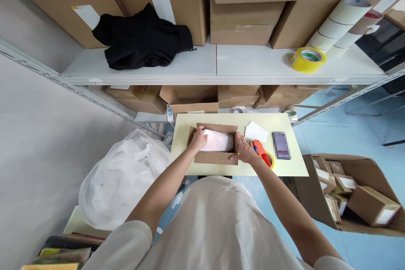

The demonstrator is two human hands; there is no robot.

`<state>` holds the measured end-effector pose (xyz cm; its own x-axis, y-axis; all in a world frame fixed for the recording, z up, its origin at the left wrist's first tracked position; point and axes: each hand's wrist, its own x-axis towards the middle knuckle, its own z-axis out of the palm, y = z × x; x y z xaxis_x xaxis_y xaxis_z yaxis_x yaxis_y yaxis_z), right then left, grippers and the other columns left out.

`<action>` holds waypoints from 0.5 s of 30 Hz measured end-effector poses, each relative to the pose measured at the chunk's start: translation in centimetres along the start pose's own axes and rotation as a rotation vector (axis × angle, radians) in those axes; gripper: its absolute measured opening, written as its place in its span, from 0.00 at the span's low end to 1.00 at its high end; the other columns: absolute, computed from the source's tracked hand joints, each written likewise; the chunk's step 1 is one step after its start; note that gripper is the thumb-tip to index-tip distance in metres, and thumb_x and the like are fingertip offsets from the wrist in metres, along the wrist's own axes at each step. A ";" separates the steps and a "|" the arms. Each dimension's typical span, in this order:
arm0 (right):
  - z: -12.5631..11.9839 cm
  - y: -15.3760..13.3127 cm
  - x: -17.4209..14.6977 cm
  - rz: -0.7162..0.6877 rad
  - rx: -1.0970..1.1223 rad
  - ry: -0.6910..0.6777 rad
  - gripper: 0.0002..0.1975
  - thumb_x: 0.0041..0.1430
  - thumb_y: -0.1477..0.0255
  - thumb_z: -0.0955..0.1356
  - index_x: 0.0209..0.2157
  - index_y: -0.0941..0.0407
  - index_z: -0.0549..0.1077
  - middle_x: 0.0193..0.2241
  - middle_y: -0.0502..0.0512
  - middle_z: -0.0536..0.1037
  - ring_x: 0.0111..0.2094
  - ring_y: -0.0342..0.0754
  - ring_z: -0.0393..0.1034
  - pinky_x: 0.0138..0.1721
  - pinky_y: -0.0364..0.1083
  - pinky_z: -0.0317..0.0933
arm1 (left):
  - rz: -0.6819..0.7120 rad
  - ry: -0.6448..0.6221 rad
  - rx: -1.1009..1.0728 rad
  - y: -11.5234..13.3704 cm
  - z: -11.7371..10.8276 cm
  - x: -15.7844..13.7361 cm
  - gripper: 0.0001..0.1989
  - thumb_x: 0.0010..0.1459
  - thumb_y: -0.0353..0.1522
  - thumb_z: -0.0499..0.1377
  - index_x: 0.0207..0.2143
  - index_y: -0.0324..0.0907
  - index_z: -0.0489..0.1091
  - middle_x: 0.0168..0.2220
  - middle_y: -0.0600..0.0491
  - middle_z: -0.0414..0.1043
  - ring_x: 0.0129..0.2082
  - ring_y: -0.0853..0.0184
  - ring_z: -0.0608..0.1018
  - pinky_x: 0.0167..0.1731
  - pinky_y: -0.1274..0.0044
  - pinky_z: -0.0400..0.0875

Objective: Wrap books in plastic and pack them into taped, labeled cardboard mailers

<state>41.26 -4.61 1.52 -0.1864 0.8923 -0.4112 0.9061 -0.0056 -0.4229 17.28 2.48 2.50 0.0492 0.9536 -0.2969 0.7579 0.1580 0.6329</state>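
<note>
A small open cardboard box (215,158) sits on the pale yellow table, its flaps raised. Inside lies a white wrapped bundle (218,140) that fills most of the box. My left hand (199,139) is at the box's left end, closed around the end of the bundle; some of its fingertips are hidden. On the opposite end, my right hand (246,150) holds the side of the box, with its thumb near the front flap and its fingers along the right flap. Beside the right hand lies a red tape dispenser (261,152) with a yellow roll.
On the table (294,166) are white paper slips (255,131) and a phone-like object (281,145), blurred. A shelf (240,61) holds large cartons, black cloth (145,38) and yellow tape (307,60). A bulky white plastic bag (123,177) stands left, a carton of packed boxes (357,194) right.
</note>
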 end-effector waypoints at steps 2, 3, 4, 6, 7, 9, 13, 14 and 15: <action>0.1 0.1 0.0 -0.006 0.008 -0.001 0.57 0.50 0.55 0.69 0.65 0.54 0.24 0.67 0.65 0.35 0.67 0.59 0.28 0.62 0.64 0.31 | 0.101 0.025 0.058 -0.1 0.2 -1.2 0.30 0.56 0.30 0.57 0.59 0.34 0.53 0.57 0.34 0.64 0.58 0.54 0.67 0.55 0.66 0.63; 0.1 0.2 0.0 -0.012 0.015 0.000 0.58 0.50 0.55 0.69 0.65 0.54 0.24 0.68 0.64 0.35 0.67 0.59 0.28 0.62 0.64 0.32 | 0.177 0.041 0.104 -0.3 0.1 -1.9 0.31 0.56 0.31 0.58 0.60 0.34 0.52 0.59 0.34 0.60 0.61 0.54 0.63 0.57 0.64 0.60; 0.1 0.3 0.0 -0.018 0.026 0.004 0.58 0.50 0.55 0.69 0.65 0.53 0.23 0.68 0.63 0.35 0.67 0.59 0.27 0.62 0.64 0.32 | 0.253 0.065 0.155 -0.6 0.0 -2.7 0.32 0.55 0.32 0.58 0.60 0.35 0.52 0.62 0.34 0.56 0.63 0.53 0.58 0.59 0.62 0.57; 0.3 0.4 -0.2 -0.026 0.064 0.030 0.58 0.49 0.54 0.70 0.65 0.51 0.25 0.68 0.62 0.34 0.67 0.59 0.25 0.61 0.64 0.35 | 0.334 0.157 0.231 -1.7 -0.6 -4.1 0.32 0.55 0.33 0.58 0.60 0.36 0.52 0.65 0.35 0.48 0.66 0.50 0.49 0.61 0.57 0.50; 0.3 0.5 -0.4 -0.024 0.094 0.057 0.59 0.47 0.54 0.71 0.66 0.51 0.27 0.68 0.62 0.32 0.67 0.60 0.25 0.61 0.64 0.38 | 0.327 0.215 0.239 -2.4 -1.0 -4.7 0.34 0.55 0.34 0.58 0.61 0.36 0.52 0.66 0.35 0.45 0.66 0.49 0.47 0.61 0.55 0.48; 0.5 0.6 -0.7 -0.005 0.182 0.133 0.60 0.43 0.53 0.72 0.66 0.51 0.32 0.68 0.63 0.31 0.67 0.62 0.27 0.60 0.63 0.44 | 0.256 0.286 0.175 -4.2 -1.6 -5.7 0.39 0.54 0.37 0.59 0.63 0.35 0.47 0.66 0.33 0.42 0.66 0.46 0.46 0.60 0.53 0.49; 0.8 0.7 -1.6 0.152 0.481 0.380 0.56 0.43 0.52 0.72 0.66 0.55 0.40 0.65 0.69 0.46 0.64 0.65 0.48 0.56 0.62 0.56 | 0.163 0.133 -0.107 -7.5 -2.0 -6.6 0.46 0.52 0.42 0.60 0.65 0.36 0.41 0.63 0.34 0.52 0.62 0.50 0.60 0.58 0.61 0.58; 0.8 0.8 -1.7 0.195 0.580 0.439 0.53 0.45 0.52 0.71 0.66 0.56 0.42 0.63 0.71 0.54 0.60 0.64 0.56 0.53 0.61 0.60 | 0.175 0.091 -0.159 -8.0 -1.9 -6.7 0.45 0.52 0.43 0.60 0.65 0.37 0.42 0.62 0.35 0.55 0.61 0.52 0.62 0.58 0.62 0.60; 0.7 0.8 -1.8 0.222 0.671 0.483 0.50 0.48 0.53 0.70 0.65 0.58 0.44 0.59 0.71 0.61 0.56 0.63 0.63 0.51 0.60 0.63 | 0.198 0.062 -0.198 -8.2 -1.8 -6.8 0.43 0.53 0.43 0.59 0.65 0.38 0.44 0.62 0.37 0.56 0.61 0.53 0.64 0.57 0.63 0.61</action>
<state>42.04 -6.59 1.33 0.2885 0.9327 -0.2163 0.4580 -0.3329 -0.8243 9.51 -4.83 0.63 0.1393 0.9838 -0.1129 0.5957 0.0078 0.8031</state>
